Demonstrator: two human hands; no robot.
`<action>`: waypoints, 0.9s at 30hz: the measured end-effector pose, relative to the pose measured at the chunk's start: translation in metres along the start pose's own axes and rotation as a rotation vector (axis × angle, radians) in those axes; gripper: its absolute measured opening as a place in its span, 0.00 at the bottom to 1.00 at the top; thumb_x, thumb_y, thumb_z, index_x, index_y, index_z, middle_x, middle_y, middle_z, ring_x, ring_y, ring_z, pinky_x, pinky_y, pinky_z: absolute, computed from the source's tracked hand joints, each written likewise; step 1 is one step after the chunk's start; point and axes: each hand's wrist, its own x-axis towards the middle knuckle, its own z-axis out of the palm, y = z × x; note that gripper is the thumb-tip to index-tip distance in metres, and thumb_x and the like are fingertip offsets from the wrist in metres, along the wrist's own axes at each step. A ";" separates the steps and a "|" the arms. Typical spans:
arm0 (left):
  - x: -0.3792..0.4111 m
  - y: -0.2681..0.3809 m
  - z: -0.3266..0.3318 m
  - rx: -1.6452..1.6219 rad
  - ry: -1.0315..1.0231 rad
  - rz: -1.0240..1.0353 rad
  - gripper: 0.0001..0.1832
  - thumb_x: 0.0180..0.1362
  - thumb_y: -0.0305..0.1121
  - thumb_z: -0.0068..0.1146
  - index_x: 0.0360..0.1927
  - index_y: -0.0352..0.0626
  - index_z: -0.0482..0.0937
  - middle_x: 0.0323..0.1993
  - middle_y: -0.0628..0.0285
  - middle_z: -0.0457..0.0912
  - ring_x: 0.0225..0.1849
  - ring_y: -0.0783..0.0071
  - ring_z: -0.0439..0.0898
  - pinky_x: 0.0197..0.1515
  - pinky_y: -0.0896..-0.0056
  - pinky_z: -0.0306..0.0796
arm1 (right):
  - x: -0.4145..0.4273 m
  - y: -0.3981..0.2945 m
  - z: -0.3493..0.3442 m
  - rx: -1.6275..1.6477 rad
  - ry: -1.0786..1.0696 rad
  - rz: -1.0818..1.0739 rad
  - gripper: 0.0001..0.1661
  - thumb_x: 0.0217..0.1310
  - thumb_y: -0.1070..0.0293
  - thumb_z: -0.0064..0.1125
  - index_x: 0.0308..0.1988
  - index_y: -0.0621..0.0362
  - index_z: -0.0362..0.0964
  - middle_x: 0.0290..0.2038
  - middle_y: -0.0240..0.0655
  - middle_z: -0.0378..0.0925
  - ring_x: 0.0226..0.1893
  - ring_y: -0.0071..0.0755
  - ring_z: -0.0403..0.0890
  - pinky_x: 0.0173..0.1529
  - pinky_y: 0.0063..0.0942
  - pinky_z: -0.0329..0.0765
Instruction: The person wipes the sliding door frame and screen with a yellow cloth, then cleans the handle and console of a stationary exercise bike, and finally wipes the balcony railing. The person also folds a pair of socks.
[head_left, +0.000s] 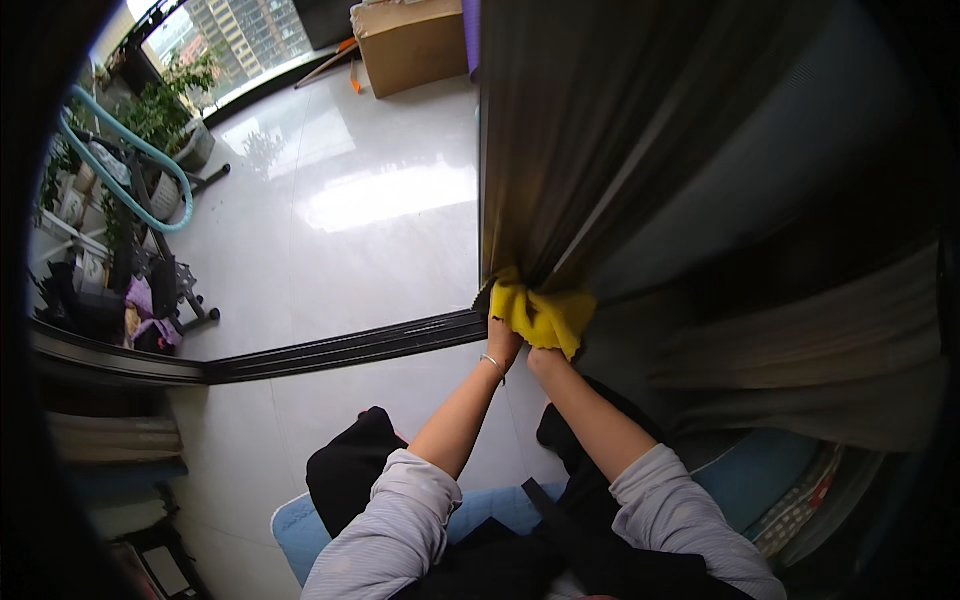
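Observation:
A yellow cloth (551, 311) with a zigzag-cut edge is bunched against the lower part of a dark sliding door frame (517, 187). My left hand (504, 341), with a silver bracelet at the wrist, holds the cloth's left side. Close beside it, my right hand (547, 361) is under the right side of the cloth. Fabric covers most of the fingers on both hands. Below the cloth's left edge, the black floor track (352, 345) runs off to the left.
Beyond the track, a cardboard box (412, 49) stands on glossy floor tiles (300, 262). Potted plants (169, 112) and a wheeled stand with a light-blue hoop (161, 154) are at the left. Curtains (810, 352) hang at the right. Blue quilted padding (495, 510) lies beneath me.

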 end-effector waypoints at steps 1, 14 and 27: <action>-0.002 -0.014 0.001 -0.098 -0.017 -0.116 0.25 0.58 0.31 0.64 0.59 0.39 0.74 0.59 0.48 0.77 0.63 0.48 0.72 0.65 0.56 0.66 | 0.001 0.009 0.014 0.270 0.094 0.106 0.26 0.72 0.60 0.55 0.64 0.56 0.64 0.63 0.30 0.70 0.63 0.34 0.70 0.68 0.34 0.67; 0.065 -0.026 -0.094 -0.283 0.131 -0.266 0.14 0.66 0.32 0.51 0.49 0.34 0.78 0.42 0.54 0.85 0.45 0.65 0.82 0.49 0.66 0.75 | -0.021 -0.070 0.111 0.651 -0.096 0.359 0.18 0.76 0.63 0.44 0.59 0.55 0.68 0.56 0.34 0.75 0.55 0.37 0.76 0.59 0.39 0.79; 0.268 0.358 -0.231 -0.464 0.164 0.445 0.15 0.62 0.26 0.51 0.52 0.34 0.71 0.51 0.42 0.75 0.54 0.39 0.73 0.56 0.50 0.68 | -0.204 -0.371 0.171 0.097 -0.391 -0.753 0.23 0.77 0.60 0.46 0.63 0.61 0.63 0.53 0.40 0.77 0.44 0.31 0.85 0.38 0.30 0.85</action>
